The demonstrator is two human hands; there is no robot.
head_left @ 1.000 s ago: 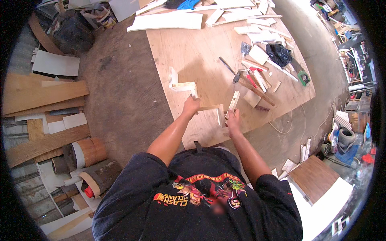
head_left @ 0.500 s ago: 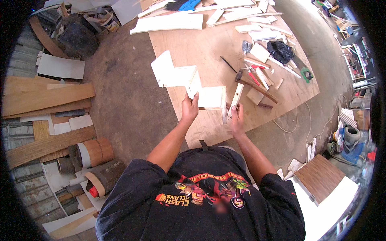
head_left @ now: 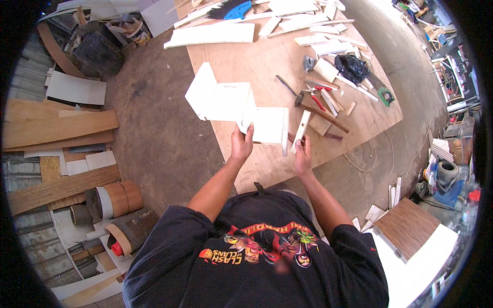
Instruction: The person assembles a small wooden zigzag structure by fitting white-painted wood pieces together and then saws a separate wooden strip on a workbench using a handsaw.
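My left hand [head_left: 241,142] grips a white stepped wooden shelf [head_left: 226,100] at an inner corner, thumb on top. Its panels join at right angles in a zigzag that reaches away to the far left, above the plywood tabletop [head_left: 267,169]. In my right hand [head_left: 303,156] is a short pale wood strip [head_left: 301,129] with a dark hole near its upper end, pinched by its lower end. The strip stands just right of the shelf's near-right end panel, with a small gap between them. A hammer [head_left: 328,119] lies beyond the strip.
Red-handled pliers [head_left: 318,100], wood offcuts [head_left: 321,126], a black plastic bag [head_left: 352,68] and a green tool [head_left: 385,96] lie on the table's right side. White boards [head_left: 210,36] and a blue brush [head_left: 237,9] are at the far end. Planks [head_left: 61,128] are stacked at left.
The stepped shelf has tilted in my left hand, and its far panels have swung a little left and nearer. The right hand still holds the strip in nearly the same place.
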